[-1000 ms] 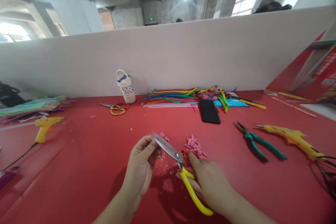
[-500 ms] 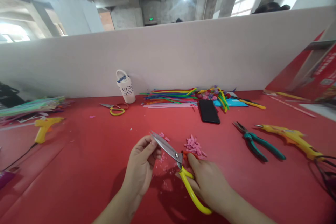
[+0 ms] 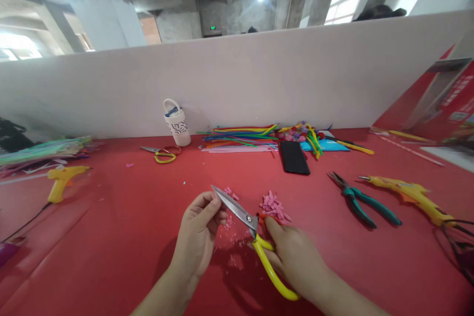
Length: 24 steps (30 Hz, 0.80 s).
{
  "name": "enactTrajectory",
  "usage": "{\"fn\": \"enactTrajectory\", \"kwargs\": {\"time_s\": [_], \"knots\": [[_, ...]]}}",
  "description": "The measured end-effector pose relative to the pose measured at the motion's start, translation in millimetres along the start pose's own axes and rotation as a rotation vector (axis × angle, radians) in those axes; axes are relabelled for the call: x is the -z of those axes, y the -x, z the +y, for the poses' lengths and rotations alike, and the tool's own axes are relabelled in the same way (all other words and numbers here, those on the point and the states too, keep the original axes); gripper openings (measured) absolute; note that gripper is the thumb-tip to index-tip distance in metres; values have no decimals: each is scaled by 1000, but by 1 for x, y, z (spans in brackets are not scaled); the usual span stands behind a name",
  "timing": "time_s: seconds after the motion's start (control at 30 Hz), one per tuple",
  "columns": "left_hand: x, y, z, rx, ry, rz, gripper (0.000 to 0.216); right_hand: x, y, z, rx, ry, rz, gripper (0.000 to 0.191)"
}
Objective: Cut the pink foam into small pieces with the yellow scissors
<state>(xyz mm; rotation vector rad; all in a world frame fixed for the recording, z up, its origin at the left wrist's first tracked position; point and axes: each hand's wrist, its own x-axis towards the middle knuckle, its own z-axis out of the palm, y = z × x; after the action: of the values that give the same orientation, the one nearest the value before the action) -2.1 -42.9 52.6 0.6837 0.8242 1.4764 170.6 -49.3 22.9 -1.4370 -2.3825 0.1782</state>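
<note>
scissors (image 3: pixel 244 224) in right hand (image 3: pixel 292 256), blades up-left

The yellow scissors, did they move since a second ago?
No. The yellow scissors stay in the right hand, with their blade tip by the left hand and the pivot just left of the pile of pink scraps.

Both forearms come in from the bottom edge. Left hand (image 3: pixel 200 234) sits at about 7 o'clock of center, fingers curled, thumb and forefinger pinched together up top. Right hand (image 3: pixel 292 256) is at 5 o'clock, knuckles up, fingers wrapped in a grip.
</note>
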Motion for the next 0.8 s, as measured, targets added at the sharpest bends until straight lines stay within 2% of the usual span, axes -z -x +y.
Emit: {"fn": "enactTrajectory", "kwargs": {"time_s": [0.07, 0.13, 0.27, 0.33, 0.47, 0.6, 0.7, 0.8], "knots": [[0, 1, -1, 9, -13, -8, 5, 0, -1, 0, -60, -128, -16, 14], [-1, 2, -3, 43, -41, -37, 5, 0, -4, -1, -133, -360, -27, 17], [-5, 6, -12, 208, -156, -149, 4, 3, -7, -2, -327, -899, -54, 17], [-8, 9, -18, 286, -244, -201, 6, 5, -7, -1, -399, -1056, -70, 16], [-12, 11, -28, 307, -408, -239, 9, 8, -8, 2, -412, -1144, -102, 20], [-13, 12, -33, 272, -505, -220, 5, 10, -8, 1, -385, -1172, -134, 12], [-13, 13, -30, 288, -444, -257, 3, 12, -8, -2, -377, -1208, -135, 12], [-14, 15, -26, 398, -273, -342, 11, 17, -9, -4, -351, -1238, -165, 16]]}}
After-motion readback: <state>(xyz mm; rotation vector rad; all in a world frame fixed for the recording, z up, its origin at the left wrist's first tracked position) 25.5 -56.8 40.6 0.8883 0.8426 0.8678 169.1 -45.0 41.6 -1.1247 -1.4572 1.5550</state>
